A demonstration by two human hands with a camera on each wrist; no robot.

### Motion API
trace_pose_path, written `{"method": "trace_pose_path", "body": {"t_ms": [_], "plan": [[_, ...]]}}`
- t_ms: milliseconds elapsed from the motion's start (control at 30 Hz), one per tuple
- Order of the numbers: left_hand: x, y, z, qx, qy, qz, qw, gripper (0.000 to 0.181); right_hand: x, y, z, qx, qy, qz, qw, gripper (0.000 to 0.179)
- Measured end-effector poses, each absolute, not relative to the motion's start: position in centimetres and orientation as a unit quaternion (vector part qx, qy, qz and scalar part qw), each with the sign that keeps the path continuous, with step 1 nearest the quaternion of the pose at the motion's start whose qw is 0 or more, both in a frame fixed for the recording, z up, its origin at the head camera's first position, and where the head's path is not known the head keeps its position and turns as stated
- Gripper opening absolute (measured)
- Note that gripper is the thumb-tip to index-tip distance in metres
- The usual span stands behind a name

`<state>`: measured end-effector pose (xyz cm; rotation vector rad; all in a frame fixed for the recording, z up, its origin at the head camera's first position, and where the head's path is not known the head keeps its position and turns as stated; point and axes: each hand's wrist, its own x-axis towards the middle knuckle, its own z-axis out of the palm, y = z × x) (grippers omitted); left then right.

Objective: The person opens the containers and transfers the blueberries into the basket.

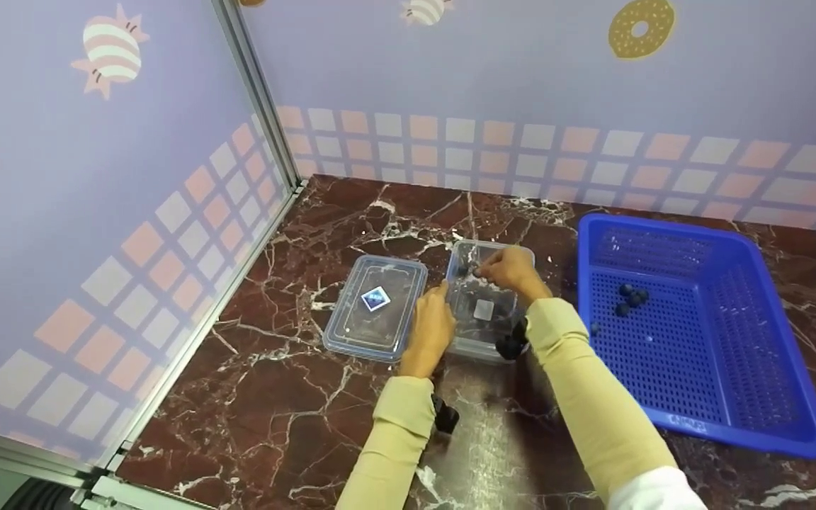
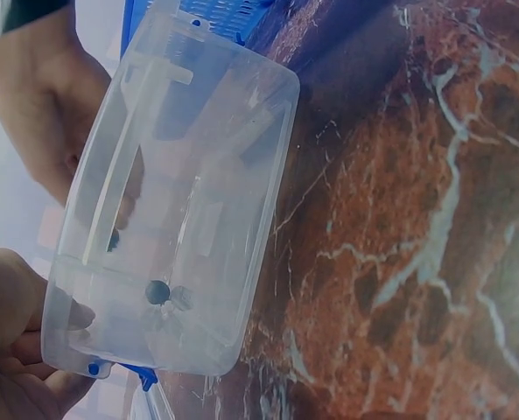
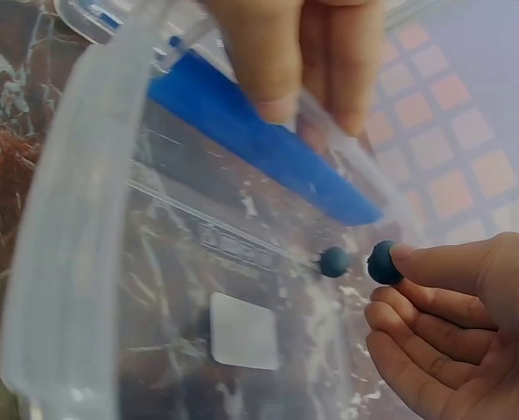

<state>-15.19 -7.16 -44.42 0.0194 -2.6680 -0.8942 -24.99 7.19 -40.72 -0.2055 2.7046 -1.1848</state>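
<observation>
My left hand (image 1: 433, 322) grips the near-left wall of a clear plastic container (image 1: 482, 348), thumb over the rim on the inside. The fingers of my right hand (image 1: 513, 269) reach over the container's far end. Between thumb and fingers they pinch a dark blueberry (image 3: 382, 263), which is above the container floor. Another blueberry (image 3: 333, 262) lies inside the container near the far end, also visible through the wall in the left wrist view. A pale square label (image 3: 243, 331) shows on the container's floor.
A clear rectangular lid (image 1: 355, 319) with a blue diamond sticker lies flat left of the container. To the right stands a blue perforated basket (image 1: 741, 319) with several blueberries (image 1: 632, 296) inside. Patterned panels (image 1: 486, 71) border the dark marbled table (image 1: 273, 397) behind and left.
</observation>
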Motion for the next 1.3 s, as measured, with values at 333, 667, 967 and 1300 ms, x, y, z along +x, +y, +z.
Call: {"method": "trace_pose_path", "body": {"t_ms": [333, 667, 967, 1300], "plan": [[-15.3, -7.2, -44.7, -0.001, -0.939, -0.292, 0.179, 0.04, -25.1, 9.5, -38.3, -0.059, 0.916, -0.388, 0.076, 0.022], [-15.3, -6.9, -44.7, -0.008, -0.937, -0.295, 0.185, 0.039, -25.8, 13.8, -36.3, -0.038, 0.895, -0.44, 0.063, 0.027], [-15.3, -7.1, -44.7, -0.009, -0.936, -0.306, 0.174, 0.042, -26.0, 17.8, -35.4, -0.005, 0.856, -0.509, 0.092, 0.039], [-15.2, -7.2, -44.6, -0.01, -0.933, -0.313, 0.179, 0.042, -25.7, 22.3, -35.4, 0.003, 0.837, -0.541, 0.085, 0.046]]}}
